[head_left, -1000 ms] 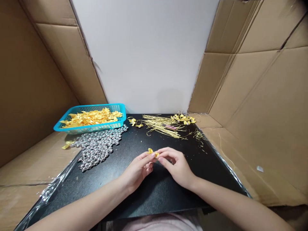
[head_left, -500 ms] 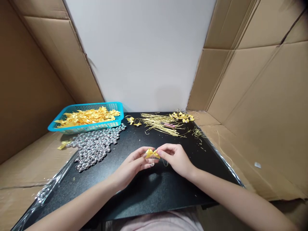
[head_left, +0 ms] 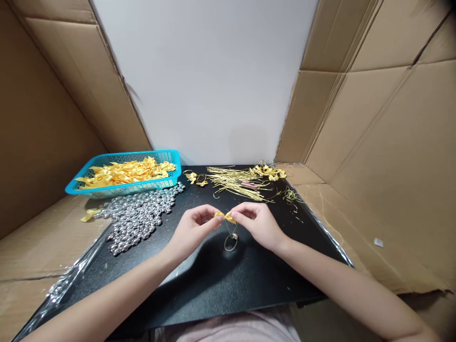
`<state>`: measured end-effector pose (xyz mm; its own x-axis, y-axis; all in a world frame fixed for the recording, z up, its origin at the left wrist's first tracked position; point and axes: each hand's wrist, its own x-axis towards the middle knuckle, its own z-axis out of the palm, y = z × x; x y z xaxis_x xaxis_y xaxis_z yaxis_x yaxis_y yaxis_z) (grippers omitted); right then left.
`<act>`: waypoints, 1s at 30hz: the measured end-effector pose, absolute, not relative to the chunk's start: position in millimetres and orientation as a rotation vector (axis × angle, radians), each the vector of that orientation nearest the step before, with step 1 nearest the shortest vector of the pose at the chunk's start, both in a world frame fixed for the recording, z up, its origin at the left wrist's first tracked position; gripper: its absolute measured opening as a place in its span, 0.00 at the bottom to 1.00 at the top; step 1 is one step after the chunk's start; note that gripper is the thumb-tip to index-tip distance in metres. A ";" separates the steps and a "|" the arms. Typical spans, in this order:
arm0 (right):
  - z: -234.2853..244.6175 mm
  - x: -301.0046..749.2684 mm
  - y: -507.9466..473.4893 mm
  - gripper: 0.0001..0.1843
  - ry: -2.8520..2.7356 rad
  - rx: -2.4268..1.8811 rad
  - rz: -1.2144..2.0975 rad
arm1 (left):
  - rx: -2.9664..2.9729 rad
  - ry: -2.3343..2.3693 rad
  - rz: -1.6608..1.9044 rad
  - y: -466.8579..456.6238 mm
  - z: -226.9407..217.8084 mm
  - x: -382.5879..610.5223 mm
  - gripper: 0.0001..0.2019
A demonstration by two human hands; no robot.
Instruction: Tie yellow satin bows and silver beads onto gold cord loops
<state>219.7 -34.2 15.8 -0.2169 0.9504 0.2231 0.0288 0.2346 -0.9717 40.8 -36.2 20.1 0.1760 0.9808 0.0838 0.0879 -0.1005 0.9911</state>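
My left fingers (head_left: 218,220) and right fingers (head_left: 238,216) pinch opposite ends of a yellow satin bow (head_left: 227,217) above the black desk (head_left: 213,289), a thin gold cord loop (head_left: 231,250) and shiny silver bead (head_left: 234,235) dangling at six o'clock, clustered silver beads (head_left: 140,216) at nine.

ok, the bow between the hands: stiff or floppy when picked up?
The yellow bow is probably floppy and light: it looks like thin, glossy ribbon. The thin cord below may be springier, since it hangs in a rounded loop. The shiny bead dangling under the bow will likely swing.
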 end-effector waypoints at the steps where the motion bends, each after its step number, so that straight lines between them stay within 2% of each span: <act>1: 17.2 219.6 -32.7 0.09 -1.488 -0.942 1.139 | 1.422 1.105 1.110 -34.3 19.0 41.6 0.10; 5: 34.4 218.6 -25.2 0.10 -1.409 -0.816 1.047 | 1.405 1.097 1.109 -26.4 9.9 44.2 0.10; 10: 73.4 213.7 -14.2 0.11 -1.305 -0.626 1.107 | 1.424 1.079 1.071 -19.4 -4.5 45.4 0.10; 16: 107.2 210.8 -4.9 0.12 -1.355 -0.593 0.986 | 1.411 1.124 1.034 -13.8 -15.3 43.1 0.15; 25: 110.4 220.5 -10.6 0.13 -1.462 -0.607 1.043 | 1.242 1.118 1.274 -7.7 -7.0 38.6 0.14; 30: 114.7 224.2 -13.2 0.13 -1.477 -0.633 0.958 | 1.271 1.083 1.351 -8.9 3.6 38.2 0.12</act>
